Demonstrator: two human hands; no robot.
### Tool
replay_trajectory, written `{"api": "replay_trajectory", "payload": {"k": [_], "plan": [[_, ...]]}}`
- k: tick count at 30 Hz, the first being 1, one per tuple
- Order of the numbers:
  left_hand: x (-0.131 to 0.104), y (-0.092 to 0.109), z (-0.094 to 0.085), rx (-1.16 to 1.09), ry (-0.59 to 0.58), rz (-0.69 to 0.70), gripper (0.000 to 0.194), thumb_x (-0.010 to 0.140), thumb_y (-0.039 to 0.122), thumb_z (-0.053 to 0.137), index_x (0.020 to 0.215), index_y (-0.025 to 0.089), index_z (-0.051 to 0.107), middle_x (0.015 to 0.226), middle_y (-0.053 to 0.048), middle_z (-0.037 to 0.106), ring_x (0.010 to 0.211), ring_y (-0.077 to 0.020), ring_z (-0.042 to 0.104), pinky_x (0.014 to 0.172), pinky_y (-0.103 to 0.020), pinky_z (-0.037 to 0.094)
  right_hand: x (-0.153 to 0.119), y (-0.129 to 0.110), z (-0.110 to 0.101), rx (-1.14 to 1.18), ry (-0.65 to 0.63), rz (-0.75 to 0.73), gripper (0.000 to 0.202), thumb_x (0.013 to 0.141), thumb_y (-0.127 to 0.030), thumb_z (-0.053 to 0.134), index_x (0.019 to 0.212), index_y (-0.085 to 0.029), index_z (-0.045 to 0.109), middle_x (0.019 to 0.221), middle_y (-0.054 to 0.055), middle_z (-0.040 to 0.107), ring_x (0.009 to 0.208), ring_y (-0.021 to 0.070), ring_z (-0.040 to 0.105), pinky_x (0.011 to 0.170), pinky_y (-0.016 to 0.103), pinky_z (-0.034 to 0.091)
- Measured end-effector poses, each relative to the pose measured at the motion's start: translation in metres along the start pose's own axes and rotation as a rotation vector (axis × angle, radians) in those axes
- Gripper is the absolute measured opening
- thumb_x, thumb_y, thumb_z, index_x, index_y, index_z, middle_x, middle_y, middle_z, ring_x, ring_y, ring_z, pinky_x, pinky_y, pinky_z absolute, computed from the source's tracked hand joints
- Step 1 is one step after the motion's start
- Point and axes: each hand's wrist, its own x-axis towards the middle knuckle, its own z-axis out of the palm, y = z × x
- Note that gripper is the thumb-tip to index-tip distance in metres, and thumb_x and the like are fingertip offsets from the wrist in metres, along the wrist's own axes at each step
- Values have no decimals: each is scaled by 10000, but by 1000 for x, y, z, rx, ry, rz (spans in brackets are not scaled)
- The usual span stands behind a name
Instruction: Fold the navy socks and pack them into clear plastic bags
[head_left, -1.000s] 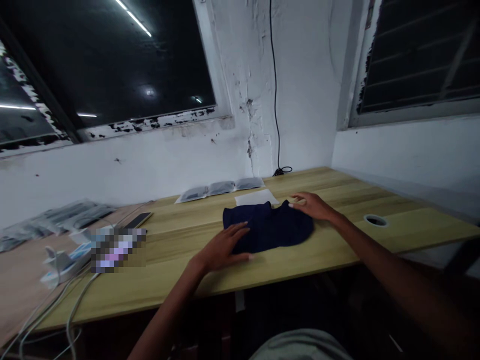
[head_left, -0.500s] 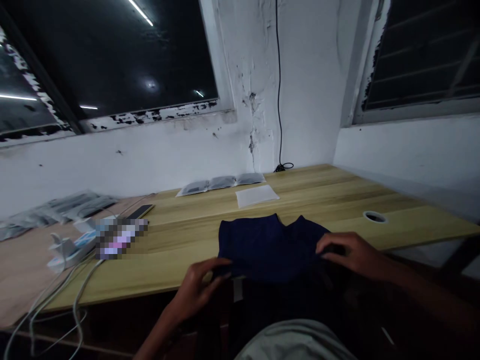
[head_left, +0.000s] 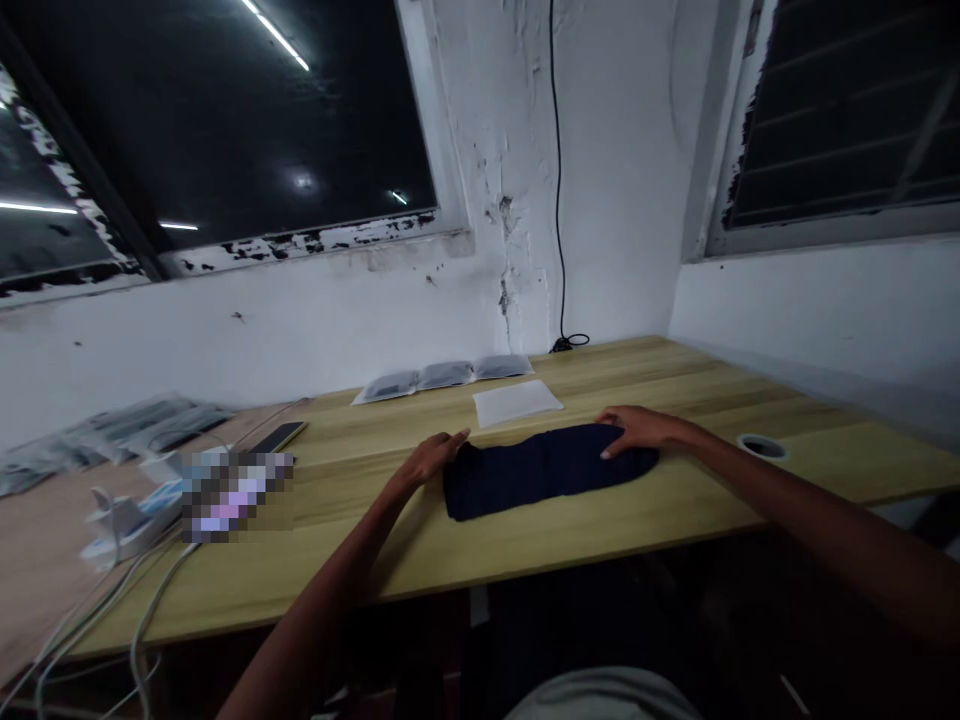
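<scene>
A pair of dark navy shorts lies folded into a long, low strip near the front edge of the wooden table. At its far left corner is my left hand, fingers closed on the cloth. My right hand holds the far edge towards the right end, the thumb on top of the fabric and the other fingers partly hidden behind it. Just beyond the shorts lies a flat white packet.
Several clear bags with dark contents line the wall. To the left are a phone, a white power strip, trailing cables and a pile of grey packages. A round cable hole pierces the table at right.
Both hands have moved away from me, carrying the near edge of the shorts to the far side. The shorts, spread with a notched far edge before, now form a narrower strip.
</scene>
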Motion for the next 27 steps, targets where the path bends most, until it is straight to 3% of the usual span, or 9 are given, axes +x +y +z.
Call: {"api": "replay_trajectory", "payload": {"k": [3,7,10,14,15,17,21,23,27], "plan": [[-3,7,7,214,-72,85,513,701,684,617,593,188,542,609,-35,586,629,-196,567,564,-277,370,1,-17,-8,-9,-189,33,505,448,-345,851,918,-200,738,962,62,758,903,299,687,747,333,538],[3,21,6,314,-113,95,294,628,410,749,648,186,559,675,-29,603,674,-197,573,586,-270,364,8,-39,-16,-76,-362,-8,344,484,-270,800,812,-192,735,810,23,748,764,258,680,650,302,503],[11,30,-6,260,25,166,94,666,183,636,731,180,567,711,-17,609,688,-178,563,603,-260,379,12,-42,-17,-224,-95,-138,337,574,-225,744,907,-188,709,887,50,744,831,269,674,708,315,497],[3,40,-15,140,348,465,225,706,59,478,877,182,557,855,-40,652,768,-173,578,701,-284,444,4,-30,-7,-215,389,-296,539,743,-177,595,1280,-219,565,1173,98,686,1053,281,641,900,380,477],[-3,40,-14,160,374,548,244,719,51,467,904,181,561,902,-57,658,819,-184,588,745,-302,457,0,-25,-3,-185,418,-305,628,752,-174,587,1371,-231,490,1220,102,666,1098,282,627,930,394,469],[-22,39,-7,278,325,709,255,765,53,458,948,179,583,963,-86,661,913,-209,598,833,-343,463,-12,-15,3,-113,328,-313,792,751,-208,622,1491,-245,339,1249,104,655,1149,285,609,972,417,456],[-59,29,7,496,35,903,364,836,118,493,1178,203,584,1163,-113,651,1104,-244,583,979,-394,430,-29,-1,5,12,17,-313,979,681,-398,770,1525,-257,295,1269,101,656,1184,310,586,1029,464,428],[-67,23,6,491,-11,890,455,823,178,556,1276,218,543,1264,-115,614,1180,-260,554,1026,-404,417,-29,3,4,55,30,-303,923,681,-479,774,1488,-263,379,1287,100,648,1192,312,580,1043,472,421],[-60,11,-9,402,-13,807,619,737,215,656,1332,236,491,1291,-106,582,1190,-263,545,1031,-414,441,-11,11,2,42,252,-219,662,782,-555,663,1336,-205,567,1209,127,678,1103,297,630,978,444,474]]}}
